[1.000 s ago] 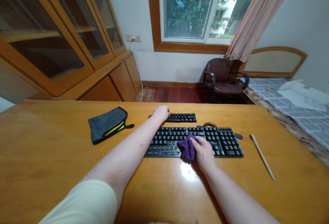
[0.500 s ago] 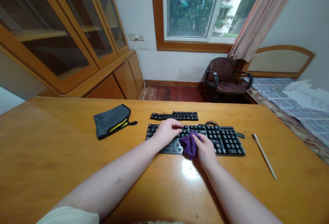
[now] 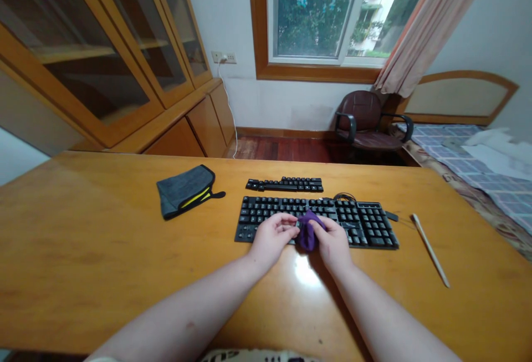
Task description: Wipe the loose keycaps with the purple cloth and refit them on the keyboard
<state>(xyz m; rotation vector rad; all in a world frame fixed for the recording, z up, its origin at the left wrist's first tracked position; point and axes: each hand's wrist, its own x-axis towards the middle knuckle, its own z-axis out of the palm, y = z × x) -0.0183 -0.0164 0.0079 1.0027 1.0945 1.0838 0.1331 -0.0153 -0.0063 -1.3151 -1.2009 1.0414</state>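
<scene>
My left hand (image 3: 272, 240) is closed in a pinch on a small dark keycap (image 3: 298, 224), which is partly hidden by the fingertips. Right beside it, my right hand (image 3: 333, 243) grips a bunched purple cloth (image 3: 307, 234) close to the keycap. Both hands hover over the front edge of a black keyboard (image 3: 376, 229). Its lower left rows show bare sockets where keycaps are off, and my hands cover part of them. Behind the keyboard, loose black keycaps (image 3: 291, 185) stand lined up in rows on the wooden table (image 3: 124, 273).
A folded grey cloth (image 3: 183, 187) with a yellow lining lies to the left. On the right is a pale thin stick (image 3: 431, 251), near a small black tab (image 3: 391, 216). A coiled cable (image 3: 344, 197) rests behind the keyboard. Beyond the table stands a brown armchair (image 3: 361, 115).
My left hand has moved from the keyboard's upper rows back toward me and now pinches a keycap beside the purple cloth. The right hand keeps hold of the cloth.
</scene>
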